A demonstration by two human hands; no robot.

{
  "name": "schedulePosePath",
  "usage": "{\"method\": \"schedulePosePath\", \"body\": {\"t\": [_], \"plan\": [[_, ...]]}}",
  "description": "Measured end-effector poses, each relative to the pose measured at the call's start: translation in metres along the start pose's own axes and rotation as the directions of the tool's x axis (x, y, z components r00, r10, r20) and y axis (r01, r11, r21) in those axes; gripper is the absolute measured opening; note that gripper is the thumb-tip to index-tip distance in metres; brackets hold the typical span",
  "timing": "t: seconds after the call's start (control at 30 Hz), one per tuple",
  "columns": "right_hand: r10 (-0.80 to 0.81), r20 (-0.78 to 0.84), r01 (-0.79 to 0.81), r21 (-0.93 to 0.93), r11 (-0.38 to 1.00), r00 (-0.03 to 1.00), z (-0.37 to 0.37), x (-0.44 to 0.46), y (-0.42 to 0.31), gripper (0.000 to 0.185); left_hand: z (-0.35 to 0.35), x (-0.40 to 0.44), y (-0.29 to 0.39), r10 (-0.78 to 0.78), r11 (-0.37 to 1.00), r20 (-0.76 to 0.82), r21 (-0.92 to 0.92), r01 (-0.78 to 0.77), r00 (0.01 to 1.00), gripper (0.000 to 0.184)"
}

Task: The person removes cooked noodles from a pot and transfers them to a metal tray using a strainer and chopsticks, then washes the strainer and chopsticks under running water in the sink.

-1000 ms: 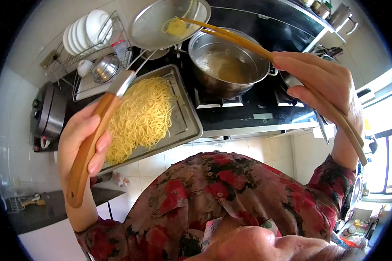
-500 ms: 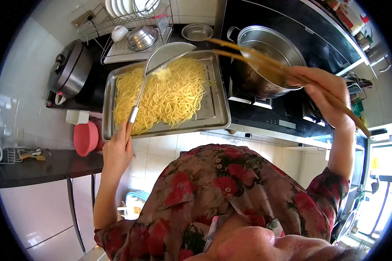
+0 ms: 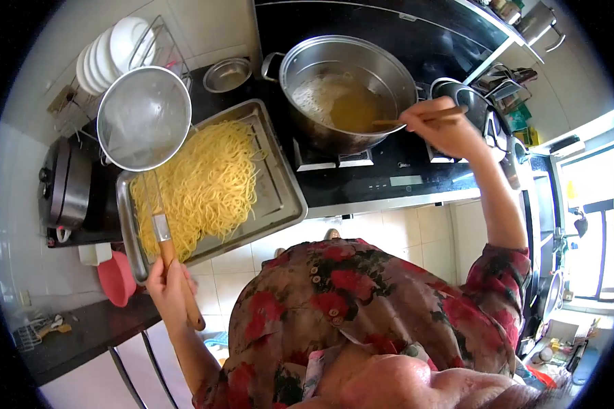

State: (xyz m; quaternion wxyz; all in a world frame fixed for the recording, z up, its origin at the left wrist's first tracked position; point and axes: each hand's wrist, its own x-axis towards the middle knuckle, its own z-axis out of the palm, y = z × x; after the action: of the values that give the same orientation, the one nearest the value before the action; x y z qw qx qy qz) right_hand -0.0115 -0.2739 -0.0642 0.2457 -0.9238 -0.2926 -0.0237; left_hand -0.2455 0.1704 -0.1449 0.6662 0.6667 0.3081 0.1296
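Observation:
My left hand (image 3: 172, 290) is closed round the wooden handle of a wire-mesh strainer (image 3: 144, 117). The strainer's round bowl is held over the far left corner of a metal tray (image 3: 284, 189), and no noodles show in it. Yellow noodles (image 3: 208, 184) lie heaped across the tray. Above the near right rim of a large steel pot (image 3: 351, 51), my right hand (image 3: 438, 126) grips wooden chopsticks (image 3: 389, 123), their tips reaching down into the pot. Cloudy, yellowish liquid with some foam fills the pot's lower part.
The pot stands on a black gas stove (image 3: 402, 183). Behind the tray are a small metal bowl (image 3: 226, 75) and a rack of white plates (image 3: 131, 44). A rice cooker (image 3: 70, 184) and a pink basin (image 3: 117, 278) are at left; a lidded pan (image 3: 467, 102) stands right of the pot.
The strainer has turned from edge-on over the noodles to face up at the tray's far left corner. The chopsticks have swung from above the pot down into it. The view has shifted right.

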Motion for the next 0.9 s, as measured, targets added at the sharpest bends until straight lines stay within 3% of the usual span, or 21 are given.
{"method": "schedulePosePath", "body": {"t": [0.07, 0.13, 0.17, 0.2, 0.27, 0.3, 0.33, 0.4, 0.5, 0.53, 0.6, 0.73, 0.8, 0.87, 0.9], "plan": [[-0.229, 0.001, 0.228, -0.11, 0.967, 0.973, 0.024, 0.014, 0.006, 0.021, 0.007, -0.002, 0.007, -0.009, 1.0, 0.026, -0.019, 0.009, 1.0, 0.016], [-0.163, 0.004, 0.162, -0.075, 0.984, 0.987, 0.031, 0.033, 0.012, 0.02, 0.012, 0.004, 0.014, 0.028, 0.998, 0.139, -0.06, -0.02, 0.99, 0.017], [-0.117, 0.022, 0.118, -0.045, 0.992, 0.993, 0.029, 0.042, 0.019, 0.018, 0.021, 0.002, 0.02, 0.014, 0.998, 0.121, -0.055, -0.007, 0.993, 0.018], [-0.057, -0.005, 0.057, 0.148, 0.987, 0.998, 0.024, 0.047, 0.028, 0.018, 0.025, 0.003, 0.021, 0.02, 0.998, 0.132, -0.055, -0.013, 0.991, 0.018], [0.01, -0.067, 0.009, 0.275, 0.961, 0.998, 0.006, 0.046, 0.051, 0.02, 0.028, 0.002, 0.018, 0.034, 0.999, 0.126, -0.012, -0.032, 0.992, 0.018], [-0.199, -0.09, 0.204, 0.05, 0.978, 0.976, -0.005, 0.045, 0.081, 0.021, 0.027, 0.004, 0.017, 0.025, 1.0, 0.142, 0.006, -0.026, 0.989, 0.019], [0.003, 0.018, -0.005, 0.107, 0.994, 1.0, -0.018, 0.034, 0.087, 0.021, 0.029, 0.003, 0.015, 0.024, 1.0, 0.143, 0.004, -0.025, 0.989, 0.019], [0.142, 0.037, -0.146, 0.121, 0.982, 0.989, -0.03, 0.015, 0.087, 0.02, 0.036, -0.001, 0.012, 0.031, 0.999, 0.02, -0.006, -0.031, 0.999, 0.019], [0.123, 0.047, -0.128, 0.117, 0.985, 0.991, -0.033, 0.002, 0.069, 0.019, 0.034, -0.001, 0.014, 0.0, 1.0, 0.107, -0.026, 0.003, 0.994, 0.027], [-0.027, 0.12, 0.011, 0.133, 0.991, 0.992, -0.03, 0.001, 0.069, 0.018, 0.033, 0.001, 0.013, 0.0, 1.0, 0.107, -0.023, 0.002, 0.994, 0.027], [-0.089, 0.121, 0.085, 0.036, 0.996, 0.989, -0.021, 0.004, 0.041, 0.017, 0.032, 0.003, 0.011, -0.055, 0.997, 0.124, -0.039, 0.06, 0.991, 0.034], [-0.277, 0.023, 0.278, -0.054, 0.959, 0.961, 0.02, 0.036, 0.082, 0.019, 0.044, 0.005, 0.019, -0.067, 0.996, 0.097, -0.052, 0.073, 0.993, 0.038], [-0.204, 0.019, 0.204, 0.01, 0.979, 0.979, 0.012, 0.047, 0.092, 0.02, 0.047, 0.006, 0.022, -0.092, 0.994, 0.06, -0.056, 0.096, 0.994, 0.041], [-0.119, 0.086, 0.127, -0.098, 0.987, 0.989, -0.006, 0.036, 0.076, 0.018, 0.051, 0.004, 0.028, -0.083, 0.996, 0.06, -0.028, 0.085, 0.995, 0.04], [-0.122, 0.144, 0.131, -0.053, 0.99, 0.982, -0.015, 0.027, 0.065, 0.017, 0.052, 0.004, 0.029, -0.075, 0.997, 0.055, -0.001, 0.075, 0.996, 0.039]]}}
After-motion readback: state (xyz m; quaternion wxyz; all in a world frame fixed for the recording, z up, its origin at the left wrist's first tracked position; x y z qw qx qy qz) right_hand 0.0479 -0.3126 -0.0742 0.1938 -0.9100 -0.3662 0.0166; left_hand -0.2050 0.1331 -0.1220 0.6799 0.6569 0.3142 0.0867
